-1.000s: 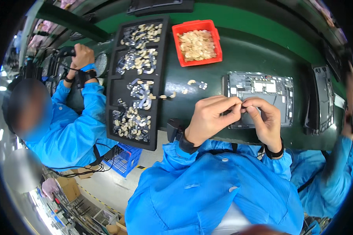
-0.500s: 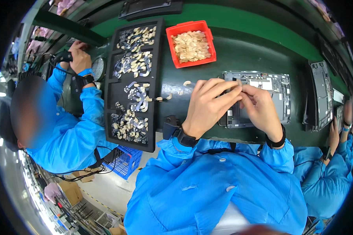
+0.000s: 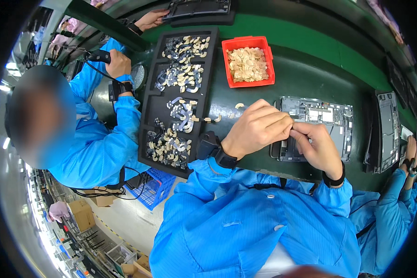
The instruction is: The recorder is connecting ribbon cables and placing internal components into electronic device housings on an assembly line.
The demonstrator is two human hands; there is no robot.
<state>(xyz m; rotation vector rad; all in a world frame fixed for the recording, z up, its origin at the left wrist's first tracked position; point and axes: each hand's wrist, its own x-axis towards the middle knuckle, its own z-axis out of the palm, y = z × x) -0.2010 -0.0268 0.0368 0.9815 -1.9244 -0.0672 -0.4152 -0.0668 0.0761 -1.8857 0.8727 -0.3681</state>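
My left hand [image 3: 260, 129] and my right hand [image 3: 316, 144] meet at their fingertips, both closed in a pinch. Whatever lies between them is too small and covered to make out. Below them lies an opened flat electronic device [image 3: 339, 121] with its circuit board and dark panels showing; my hands hide part of its left side. To the left of my left hand, a few loose tan crescent-shaped pieces [image 3: 239, 106] rest on the dark green bench [image 3: 306, 69].
A red bin [image 3: 272, 69] holds many tan pieces. Left of it, a black compartment tray [image 3: 153, 99] contains small flex-cable parts. More opened devices [image 3: 387, 129] stand at right. Co-workers flank me; the left one's hand [image 3: 151, 20] touches a device [image 3: 199, 8] at the back.
The view has shifted, so the bench appears farther right and lower. My fingertips stay together, with the left fingers more curled. The left co-worker's hand has reached to the device at the back.
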